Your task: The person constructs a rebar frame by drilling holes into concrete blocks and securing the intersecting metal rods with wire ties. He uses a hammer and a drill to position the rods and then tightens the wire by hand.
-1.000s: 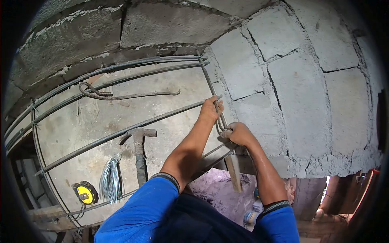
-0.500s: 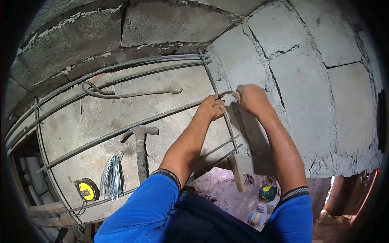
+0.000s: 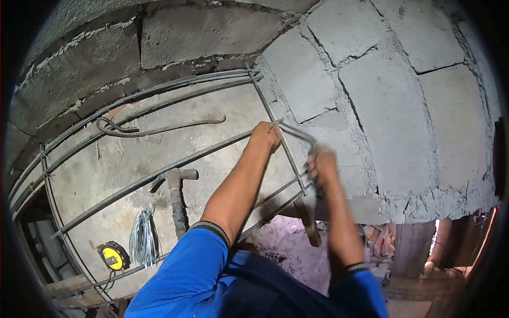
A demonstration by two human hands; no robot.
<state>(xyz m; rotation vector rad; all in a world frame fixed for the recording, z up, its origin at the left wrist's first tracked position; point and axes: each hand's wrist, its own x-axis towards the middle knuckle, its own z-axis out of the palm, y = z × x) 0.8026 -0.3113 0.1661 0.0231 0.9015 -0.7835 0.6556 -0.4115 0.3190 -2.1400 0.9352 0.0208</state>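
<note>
My left hand (image 3: pixel 266 137) is closed around the end of a long ribbed rebar (image 3: pixel 212 149), where it meets a thin crossbar (image 3: pixel 289 153). In my right hand (image 3: pixel 323 163), blurred by motion, is a bent metal tying hook (image 3: pixel 299 134). Its handle end sits inside my curled fingers, and its tip reaches the bar joint beside my left fingertips. Any wire at that joint is too small to make out. Left of my left forearm lie a claw hammer (image 3: pixel 176 196), a bundle of tie wire (image 3: pixel 143 238) and a yellow tape measure (image 3: pixel 113 256).
A bent rebar piece (image 3: pixel 175 127) lies on the board (image 3: pixel 127 159) under the bar frame. Concrete block walls (image 3: pixel 387 122) close in the far side and the right. A wooden stick (image 3: pixel 306 220) juts out below the frame's right end.
My right hand has swung down toward me with the tying hook, which now angles down to the right. My left hand stays at the joint. The view has shifted slightly.
</note>
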